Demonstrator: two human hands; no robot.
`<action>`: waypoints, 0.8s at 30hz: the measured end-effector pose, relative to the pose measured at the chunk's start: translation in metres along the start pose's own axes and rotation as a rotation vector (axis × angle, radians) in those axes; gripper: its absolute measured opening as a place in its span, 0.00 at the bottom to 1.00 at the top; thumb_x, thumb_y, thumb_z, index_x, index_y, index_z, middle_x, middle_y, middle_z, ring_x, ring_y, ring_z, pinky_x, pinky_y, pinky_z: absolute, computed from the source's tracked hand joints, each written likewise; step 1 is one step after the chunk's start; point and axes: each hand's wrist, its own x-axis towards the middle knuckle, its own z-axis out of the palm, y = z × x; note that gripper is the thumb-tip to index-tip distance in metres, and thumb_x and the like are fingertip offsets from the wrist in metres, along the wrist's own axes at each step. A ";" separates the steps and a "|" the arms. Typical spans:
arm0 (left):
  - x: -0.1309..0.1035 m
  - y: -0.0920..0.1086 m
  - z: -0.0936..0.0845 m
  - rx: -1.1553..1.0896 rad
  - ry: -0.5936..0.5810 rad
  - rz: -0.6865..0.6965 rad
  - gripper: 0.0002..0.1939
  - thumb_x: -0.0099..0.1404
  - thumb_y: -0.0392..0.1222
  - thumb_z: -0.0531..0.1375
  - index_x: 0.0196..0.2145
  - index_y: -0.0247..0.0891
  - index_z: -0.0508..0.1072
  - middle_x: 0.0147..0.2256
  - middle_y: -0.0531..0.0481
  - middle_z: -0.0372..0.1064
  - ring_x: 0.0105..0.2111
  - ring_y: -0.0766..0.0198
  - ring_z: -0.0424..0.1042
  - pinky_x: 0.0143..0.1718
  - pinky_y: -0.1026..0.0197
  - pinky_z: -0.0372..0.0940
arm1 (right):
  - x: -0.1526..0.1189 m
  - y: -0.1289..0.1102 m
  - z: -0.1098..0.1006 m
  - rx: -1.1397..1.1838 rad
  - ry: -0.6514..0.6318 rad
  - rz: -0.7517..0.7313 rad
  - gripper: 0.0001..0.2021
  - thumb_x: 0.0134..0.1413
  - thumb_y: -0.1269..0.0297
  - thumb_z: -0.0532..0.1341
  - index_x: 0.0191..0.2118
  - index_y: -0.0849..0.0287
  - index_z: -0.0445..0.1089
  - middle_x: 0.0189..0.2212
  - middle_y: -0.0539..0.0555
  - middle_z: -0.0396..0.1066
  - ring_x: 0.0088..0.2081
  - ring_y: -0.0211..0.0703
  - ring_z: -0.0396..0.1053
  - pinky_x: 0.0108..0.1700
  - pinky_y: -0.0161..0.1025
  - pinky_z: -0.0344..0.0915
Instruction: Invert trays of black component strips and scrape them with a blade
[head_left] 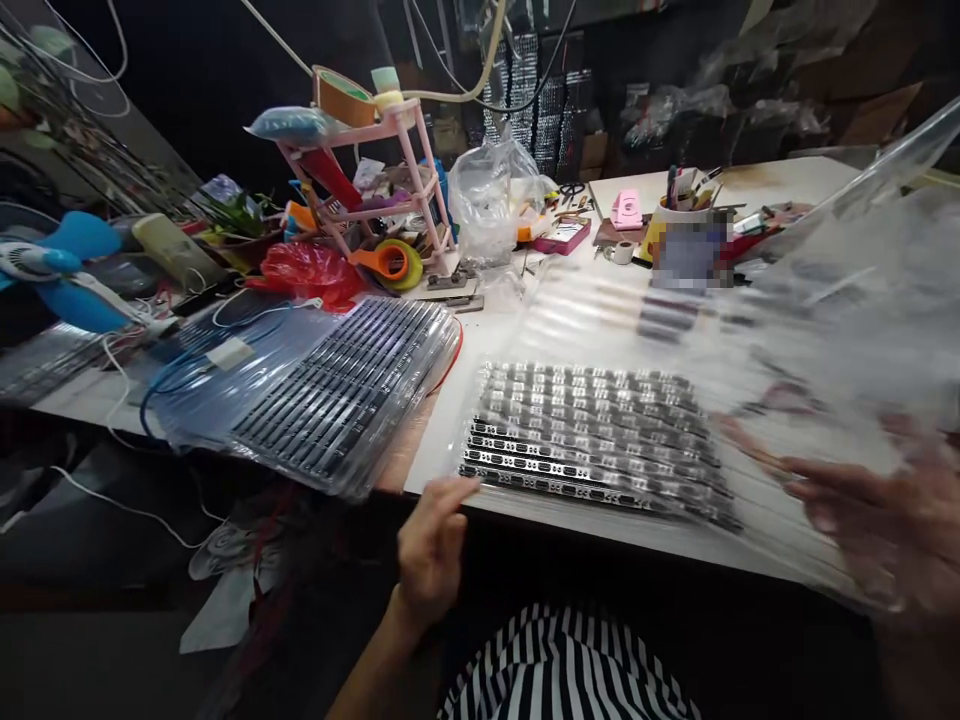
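Rows of black-and-silver metal-shelled connectors (540, 465) lie in a clear plastic tray (459, 440) at the front of the table. At its near left corner is my left hand (431, 550), fingers curled and pressed together, the fingertips at the tray's edge. My right hand (862, 510), smeared by motion, is off to the right with its fingers closed on a clear plastic sheet (892, 270). That sheet rises at the right and blurs over the right part of the connector rows.
To the left lies a stack of clear trays with dark strips (337, 390). Behind it stand a pink rack (416, 150), a tape dispenser (390, 262) and a red plastic bag (311, 275). A blue-bladed fan (75, 265) is at far left. A pen cup (686, 215) stands at the back.
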 end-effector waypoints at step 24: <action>0.070 -0.086 0.008 0.151 -0.306 -0.238 0.23 0.64 0.52 0.54 0.55 0.45 0.67 0.61 0.47 0.58 0.62 0.52 0.54 0.63 0.43 0.48 | 0.050 0.024 0.049 -1.136 -0.259 -0.451 0.20 0.62 0.67 0.47 0.55 0.60 0.65 0.48 0.60 0.67 0.39 0.44 0.72 0.40 0.40 0.70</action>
